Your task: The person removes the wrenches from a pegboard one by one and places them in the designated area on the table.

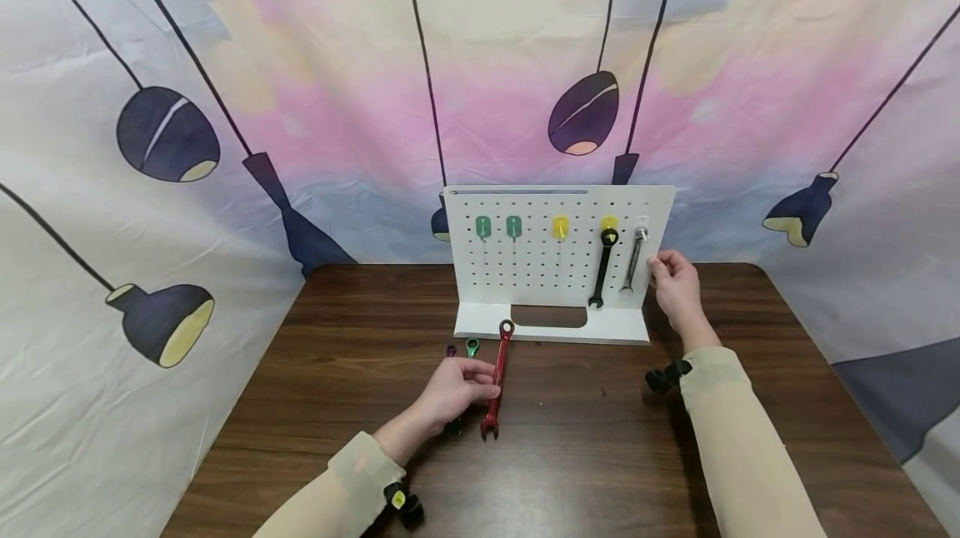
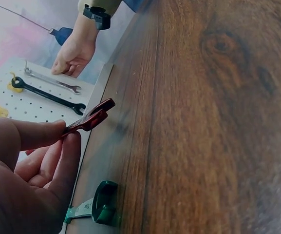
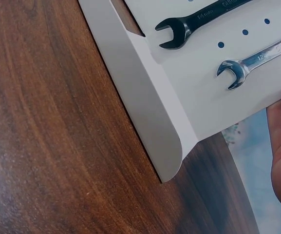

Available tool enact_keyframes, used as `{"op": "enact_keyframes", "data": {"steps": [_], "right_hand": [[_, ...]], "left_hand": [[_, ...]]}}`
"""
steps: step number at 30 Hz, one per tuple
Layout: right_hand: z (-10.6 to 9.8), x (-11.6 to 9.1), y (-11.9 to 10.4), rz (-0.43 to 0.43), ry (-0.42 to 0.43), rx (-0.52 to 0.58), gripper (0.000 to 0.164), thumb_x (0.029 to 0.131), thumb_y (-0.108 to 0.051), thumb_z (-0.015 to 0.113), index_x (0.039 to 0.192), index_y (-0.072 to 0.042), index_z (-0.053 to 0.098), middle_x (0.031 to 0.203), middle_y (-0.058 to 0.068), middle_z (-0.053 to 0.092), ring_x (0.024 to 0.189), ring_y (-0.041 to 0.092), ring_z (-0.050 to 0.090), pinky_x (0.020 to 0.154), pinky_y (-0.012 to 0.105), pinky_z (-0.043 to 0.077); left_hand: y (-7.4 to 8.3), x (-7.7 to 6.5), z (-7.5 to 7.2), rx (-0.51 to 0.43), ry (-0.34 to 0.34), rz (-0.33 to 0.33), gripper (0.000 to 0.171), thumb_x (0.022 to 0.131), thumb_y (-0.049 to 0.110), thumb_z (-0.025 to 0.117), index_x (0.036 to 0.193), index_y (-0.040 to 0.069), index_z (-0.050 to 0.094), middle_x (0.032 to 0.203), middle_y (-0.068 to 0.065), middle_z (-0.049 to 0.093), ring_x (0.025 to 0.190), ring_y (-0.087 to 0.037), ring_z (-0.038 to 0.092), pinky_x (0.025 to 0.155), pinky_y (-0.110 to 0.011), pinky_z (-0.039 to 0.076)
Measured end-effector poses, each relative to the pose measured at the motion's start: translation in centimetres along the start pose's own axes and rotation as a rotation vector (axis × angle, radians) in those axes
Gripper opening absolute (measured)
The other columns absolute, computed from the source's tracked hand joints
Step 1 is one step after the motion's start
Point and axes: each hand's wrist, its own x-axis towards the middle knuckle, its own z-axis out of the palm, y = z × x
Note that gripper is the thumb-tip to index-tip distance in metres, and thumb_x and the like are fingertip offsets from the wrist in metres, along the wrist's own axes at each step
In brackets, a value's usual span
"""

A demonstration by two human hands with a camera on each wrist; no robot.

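Observation:
My left hand [image 1: 450, 392] pinches a red combination wrench [image 1: 501, 363] between thumb and fingers, its ring end pointing toward the pegboard and its open end toward me. In the head view, a green wrench [image 1: 472, 346] and a purple-ended one [image 1: 451, 350] lie on the table, partly hidden by that hand. My right hand [image 1: 678, 292] grips the right edge of the white pegboard [image 1: 536, 271]. A black wrench [image 1: 602, 271] hangs from a yellow hook, with a silver wrench [image 1: 634, 261] on the hook to its right.
Two green hooks [image 1: 483, 227] and a yellow hook [image 1: 560, 227] on the board's left and middle carry nothing. The board's base [image 1: 480, 321] stands on the brown wooden table [image 1: 600, 455]. A patterned cloth [image 1: 495, 63] hangs behind the table.

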Motion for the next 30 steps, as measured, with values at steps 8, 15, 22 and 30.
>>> {"op": "enact_keyframes", "data": {"steps": [8,15,22,30], "right_hand": [[0.00,0.02,0.09,-0.002,0.004,-0.002,0.027,0.113,-0.027,0.057,0.112,0.000,0.056,0.100,0.009,0.056,0.093,0.012,0.056,0.112,0.055,0.049],[0.11,0.03,0.13,-0.001,0.006,-0.007,0.022,0.113,-0.026,0.056,0.109,-0.005,0.057,0.102,0.016,0.053,0.098,0.019,0.057,0.111,0.056,0.049],[0.12,-0.11,0.01,0.006,0.009,-0.001,0.027,0.112,-0.028,0.057,0.112,0.000,0.056,0.100,0.015,0.052,0.101,0.024,0.057,0.112,0.055,0.049],[0.02,-0.23,-0.18,0.009,0.006,-0.001,0.029,0.112,-0.029,0.057,0.113,0.000,0.057,0.095,0.002,0.053,0.094,0.011,0.055,0.111,0.053,0.050]], "left_hand": [[-0.14,-0.33,-0.07,0.029,-0.003,-0.015,0.025,0.089,-0.003,0.082,0.113,-0.008,0.076,0.094,-0.012,0.080,0.078,-0.012,0.074,0.074,-0.029,0.063],[-0.15,-0.66,-0.06,0.011,0.009,-0.042,0.028,0.089,-0.005,0.082,0.115,-0.011,0.074,0.095,-0.015,0.079,0.077,-0.012,0.074,0.074,-0.032,0.065],[0.11,-0.71,-0.09,0.012,0.011,-0.063,0.031,0.090,-0.008,0.080,0.118,-0.015,0.071,0.094,-0.014,0.078,0.078,-0.015,0.075,0.074,-0.036,0.066],[0.27,-0.84,-0.27,0.059,-0.004,-0.074,0.032,0.090,-0.005,0.081,0.119,-0.014,0.071,0.092,-0.012,0.078,0.080,-0.019,0.077,0.074,-0.036,0.066]]}}
